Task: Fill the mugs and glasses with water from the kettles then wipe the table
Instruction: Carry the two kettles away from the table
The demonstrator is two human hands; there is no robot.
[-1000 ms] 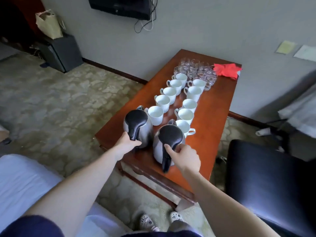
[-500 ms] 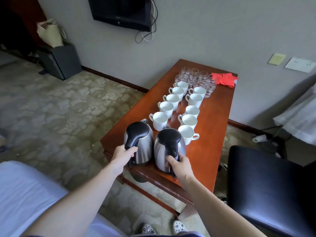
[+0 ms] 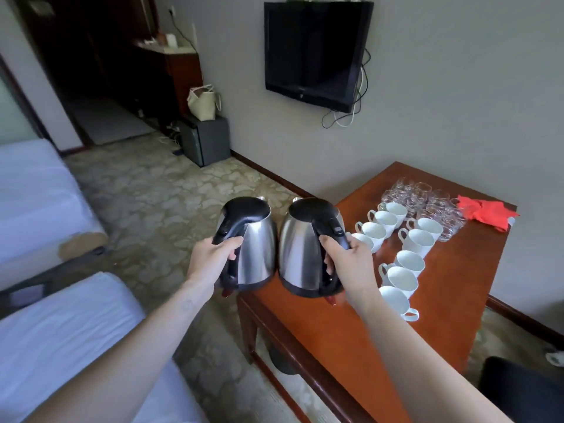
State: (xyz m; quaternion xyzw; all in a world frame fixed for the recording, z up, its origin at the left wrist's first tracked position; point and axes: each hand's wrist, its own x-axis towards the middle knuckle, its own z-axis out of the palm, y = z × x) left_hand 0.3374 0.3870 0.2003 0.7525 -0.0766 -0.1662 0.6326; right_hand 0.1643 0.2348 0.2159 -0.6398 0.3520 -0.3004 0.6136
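Kettles [image 3: 258, 239] are gripped by left hand [image 3: 213, 254] and right hand [image 3: 351, 259]; near mugs [image 3: 399, 279] could get clipped, water slopped over the bench [image 3: 457, 288].

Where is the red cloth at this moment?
In the head view, the red cloth lies on the far right corner of the table, just right of the cluster of glasses.

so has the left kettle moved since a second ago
Yes. The left kettle stood on the table near the mugs; now the left hand holds it lifted, out past the table's left edge.
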